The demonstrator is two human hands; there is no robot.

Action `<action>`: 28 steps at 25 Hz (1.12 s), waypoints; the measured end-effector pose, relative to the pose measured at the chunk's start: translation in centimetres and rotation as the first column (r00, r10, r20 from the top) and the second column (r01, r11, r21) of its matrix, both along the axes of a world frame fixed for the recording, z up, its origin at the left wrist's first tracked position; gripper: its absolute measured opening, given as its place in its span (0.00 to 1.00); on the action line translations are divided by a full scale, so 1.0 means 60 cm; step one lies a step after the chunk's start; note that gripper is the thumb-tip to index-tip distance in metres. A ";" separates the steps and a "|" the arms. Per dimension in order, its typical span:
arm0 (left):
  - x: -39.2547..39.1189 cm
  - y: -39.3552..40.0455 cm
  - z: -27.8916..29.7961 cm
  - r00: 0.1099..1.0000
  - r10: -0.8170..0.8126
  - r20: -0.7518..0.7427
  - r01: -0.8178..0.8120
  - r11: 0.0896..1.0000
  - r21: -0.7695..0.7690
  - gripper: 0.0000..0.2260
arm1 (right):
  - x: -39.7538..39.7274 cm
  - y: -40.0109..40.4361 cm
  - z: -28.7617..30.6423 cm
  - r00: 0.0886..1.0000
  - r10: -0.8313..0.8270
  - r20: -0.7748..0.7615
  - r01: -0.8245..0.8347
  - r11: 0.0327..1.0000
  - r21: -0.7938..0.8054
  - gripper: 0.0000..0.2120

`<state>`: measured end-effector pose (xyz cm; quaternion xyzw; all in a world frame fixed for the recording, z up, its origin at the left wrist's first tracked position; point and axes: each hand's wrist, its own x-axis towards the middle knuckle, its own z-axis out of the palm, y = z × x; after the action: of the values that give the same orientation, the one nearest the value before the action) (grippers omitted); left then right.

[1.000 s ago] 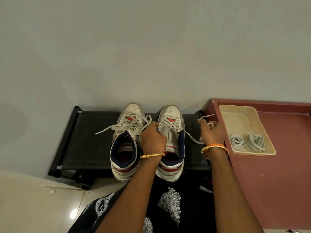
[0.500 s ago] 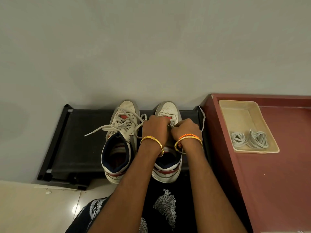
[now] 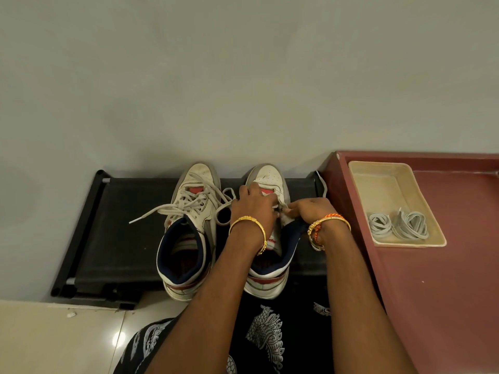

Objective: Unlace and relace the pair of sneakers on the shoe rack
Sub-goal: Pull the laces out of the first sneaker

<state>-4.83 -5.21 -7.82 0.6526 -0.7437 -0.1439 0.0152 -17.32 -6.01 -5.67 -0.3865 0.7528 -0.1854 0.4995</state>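
Both sneakers stand on the rack (image 3: 121, 238). Since a second ago the right hand (image 3: 310, 211) has come in from the side; it and the left hand (image 3: 253, 206) now pinch lace over the right sneaker (image 3: 270, 176). The left sneaker (image 3: 194, 195) is unchanged, laces loose.

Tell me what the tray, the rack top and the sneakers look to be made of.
Tray: likely plastic, beige, matte, with moulded rounded corners.
Rack top: seemingly black fabric stretched between tubes; fine weave, no shine.
Sneakers: probably leather or synthetic, white, smooth and scuffed, with perforated toes and dark padded collars.
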 end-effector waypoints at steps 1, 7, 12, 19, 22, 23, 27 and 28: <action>0.001 0.001 0.001 0.999 0.015 -0.032 -0.016 1.000 -0.018 0.15 | 0.000 -0.001 -0.001 1.000 -0.006 0.001 0.006 1.000 0.003 0.11; 0.030 -0.016 -0.001 0.552 0.479 -0.682 -0.474 0.854 0.215 0.08 | 0.001 -0.002 -0.009 0.996 -0.087 0.036 0.087 0.996 0.010 0.10; 0.052 -0.036 -0.003 -0.235 0.713 -0.660 -0.350 0.572 0.742 0.09 | 0.004 -0.002 -0.009 0.995 -0.087 0.041 0.086 0.996 0.015 0.10; 0.014 -0.014 0.015 0.721 0.380 -0.579 -0.333 0.923 0.191 0.24 | 0.005 0.002 0.002 0.995 -0.078 0.063 0.075 0.996 0.038 0.06; 0.007 -0.016 0.012 0.964 0.125 -0.234 -0.122 0.992 0.025 0.17 | 0.004 -0.002 -0.004 0.998 -0.058 0.033 0.058 0.998 0.009 0.03; 0.004 -0.017 0.012 0.990 0.082 -0.118 -0.081 0.997 0.011 0.14 | 0.003 -0.004 -0.008 0.999 -0.046 0.014 0.046 0.999 0.001 0.04; -0.007 -0.020 0.009 0.996 0.086 -0.012 -0.085 0.996 0.016 0.12 | 0.002 -0.005 -0.017 0.999 -0.034 -0.001 0.033 0.999 -0.036 0.06; -0.006 -0.019 0.008 0.991 0.123 -0.054 -0.122 0.992 0.021 0.12 | 0.001 -0.005 -0.019 0.999 -0.031 -0.005 0.031 0.999 -0.038 0.06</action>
<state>-5.20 -6.34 -7.37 0.6928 -0.7004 -0.1672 0.0391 -17.27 -6.32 -6.79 -0.3845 0.7566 -0.2063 0.4871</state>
